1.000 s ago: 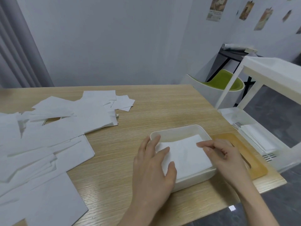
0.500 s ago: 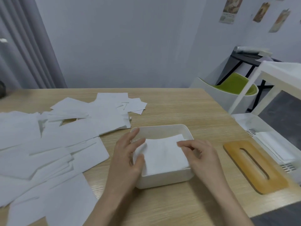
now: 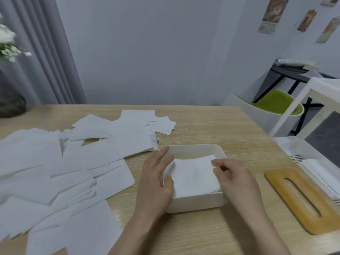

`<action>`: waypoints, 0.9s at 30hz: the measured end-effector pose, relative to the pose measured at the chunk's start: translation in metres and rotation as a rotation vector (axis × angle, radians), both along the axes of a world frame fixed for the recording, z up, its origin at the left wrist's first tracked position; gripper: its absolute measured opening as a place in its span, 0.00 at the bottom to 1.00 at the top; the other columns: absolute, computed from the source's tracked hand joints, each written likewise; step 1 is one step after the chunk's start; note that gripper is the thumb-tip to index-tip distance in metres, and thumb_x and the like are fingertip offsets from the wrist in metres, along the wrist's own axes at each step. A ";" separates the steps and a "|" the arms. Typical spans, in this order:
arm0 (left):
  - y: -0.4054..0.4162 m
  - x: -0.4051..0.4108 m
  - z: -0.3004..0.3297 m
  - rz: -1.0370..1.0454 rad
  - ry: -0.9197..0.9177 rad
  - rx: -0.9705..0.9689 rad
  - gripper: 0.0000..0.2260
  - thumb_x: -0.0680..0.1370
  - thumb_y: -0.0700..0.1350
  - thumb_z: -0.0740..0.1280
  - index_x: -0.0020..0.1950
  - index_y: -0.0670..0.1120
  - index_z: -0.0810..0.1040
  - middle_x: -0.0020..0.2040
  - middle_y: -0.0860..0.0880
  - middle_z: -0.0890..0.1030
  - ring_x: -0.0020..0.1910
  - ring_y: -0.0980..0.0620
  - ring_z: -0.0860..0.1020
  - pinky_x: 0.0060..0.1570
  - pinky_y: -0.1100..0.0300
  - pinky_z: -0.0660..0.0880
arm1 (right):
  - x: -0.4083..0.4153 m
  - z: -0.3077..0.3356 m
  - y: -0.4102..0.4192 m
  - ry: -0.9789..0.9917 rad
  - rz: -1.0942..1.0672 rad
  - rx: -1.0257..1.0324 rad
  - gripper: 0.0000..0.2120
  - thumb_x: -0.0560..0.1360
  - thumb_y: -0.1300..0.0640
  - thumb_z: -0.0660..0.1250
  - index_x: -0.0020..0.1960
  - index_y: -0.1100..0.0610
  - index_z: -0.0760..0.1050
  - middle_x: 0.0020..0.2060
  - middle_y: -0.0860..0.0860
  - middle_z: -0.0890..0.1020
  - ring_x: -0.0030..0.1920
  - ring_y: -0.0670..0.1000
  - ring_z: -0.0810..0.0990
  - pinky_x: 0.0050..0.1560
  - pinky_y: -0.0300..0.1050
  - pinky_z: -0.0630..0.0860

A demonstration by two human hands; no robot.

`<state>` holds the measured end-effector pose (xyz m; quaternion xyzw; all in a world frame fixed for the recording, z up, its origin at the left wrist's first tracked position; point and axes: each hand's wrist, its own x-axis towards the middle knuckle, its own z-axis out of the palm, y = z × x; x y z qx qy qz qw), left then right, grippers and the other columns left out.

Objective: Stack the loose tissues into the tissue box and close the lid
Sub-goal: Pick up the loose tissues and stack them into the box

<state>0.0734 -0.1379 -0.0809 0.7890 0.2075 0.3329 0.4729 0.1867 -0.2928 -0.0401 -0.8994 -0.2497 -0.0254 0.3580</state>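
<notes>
The white tissue box (image 3: 193,148) sits open on the wooden table, with a neat stack of tissues (image 3: 193,176) inside. My left hand (image 3: 156,178) rests against the box's left rim, fingers straight and thumb lying on the stack's left edge. My right hand (image 3: 234,178) is at the stack's right edge, with its curled fingertips pinching the top tissue there. The wooden lid (image 3: 301,199) with a slot lies flat to the right of the box. Several loose tissues (image 3: 73,162) are spread over the table's left half.
A white plastic rack (image 3: 312,159) stands off the table's right edge, with a green and white chair (image 3: 276,105) behind it. A dark vase with white flowers (image 3: 9,103) is at the far left. The table's front edge runs just below the lid.
The box now sits further left, apart from the lid. My right fingers have curled in at the stack's right edge. My left hand has shifted onto the box's left rim.
</notes>
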 end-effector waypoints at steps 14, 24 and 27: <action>-0.007 0.002 0.001 0.000 -0.001 -0.043 0.29 0.68 0.37 0.53 0.66 0.49 0.76 0.70 0.68 0.65 0.73 0.65 0.58 0.71 0.72 0.54 | 0.008 -0.002 0.000 0.032 0.018 -0.020 0.11 0.76 0.58 0.68 0.57 0.50 0.80 0.62 0.43 0.78 0.66 0.47 0.71 0.58 0.43 0.67; -0.011 -0.002 0.004 0.011 0.003 0.018 0.30 0.67 0.38 0.52 0.68 0.47 0.75 0.69 0.66 0.63 0.71 0.67 0.55 0.63 0.82 0.48 | 0.006 -0.001 0.000 0.063 0.054 0.034 0.10 0.75 0.59 0.69 0.53 0.48 0.80 0.55 0.42 0.80 0.64 0.49 0.74 0.59 0.47 0.70; -0.008 -0.008 0.010 -0.007 0.020 0.002 0.27 0.72 0.46 0.54 0.71 0.51 0.72 0.68 0.72 0.60 0.71 0.69 0.56 0.67 0.76 0.53 | -0.002 0.003 0.004 -0.093 0.066 0.026 0.10 0.75 0.61 0.69 0.54 0.51 0.81 0.52 0.41 0.78 0.66 0.49 0.69 0.59 0.43 0.65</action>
